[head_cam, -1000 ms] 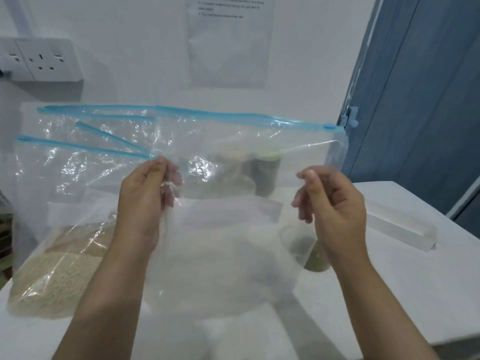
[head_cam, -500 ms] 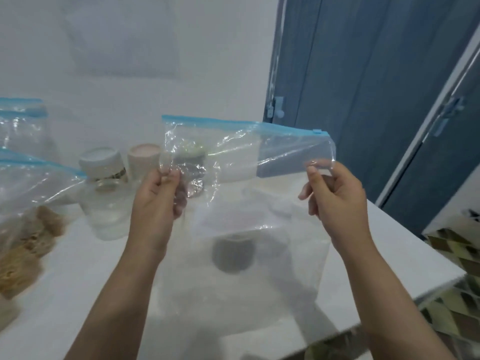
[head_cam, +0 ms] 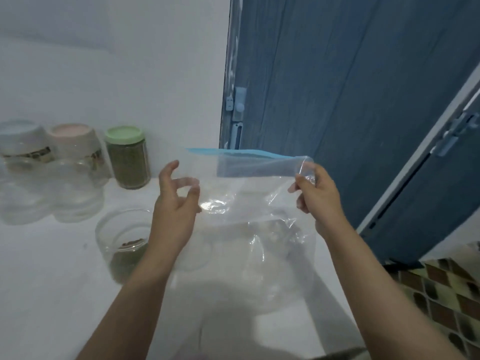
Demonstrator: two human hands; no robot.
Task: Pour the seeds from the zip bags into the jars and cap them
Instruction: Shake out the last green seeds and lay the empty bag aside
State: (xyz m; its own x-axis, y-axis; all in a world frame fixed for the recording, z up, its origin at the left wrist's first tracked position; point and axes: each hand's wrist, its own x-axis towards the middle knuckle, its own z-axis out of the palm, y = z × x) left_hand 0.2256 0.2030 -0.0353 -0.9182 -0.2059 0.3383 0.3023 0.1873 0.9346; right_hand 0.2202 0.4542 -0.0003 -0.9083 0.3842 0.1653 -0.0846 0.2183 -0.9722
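White wall on the left, blue door (head_cam: 337, 87) on the right, and a pale surface (head_cam: 52, 281) running between them. Held up over it is a clear zip bag (head_cam: 259, 203) with a blue seal strip, and it looks empty from here, no seeds visible inside. The right hand (head_cam: 315, 193) has the bag's upper right corner pinched between thumb and fingertips, carrying what looks like all of its weight. The left hand (head_cam: 176, 203) is half open, fingers curled loosely with thumb and forefinger nearly meeting, right at the bag's left edge; whether it actually touches the film is hard to say.

Down below, an uncapped jar (head_cam: 124, 242) stands partly filled with green seeds, just beside the left wrist. At the back, a green-lidded jar (head_cam: 127, 157) sits full and closed, with two clear jars (head_cam: 52, 172) alongside it, blurred.

The risks, as I judge them: that left forearm hangs close to the uncapped jar, so a careless sweep could knock it and spill seeds. The limp bag, hanging from one corner, could also drag across the jar mouth.
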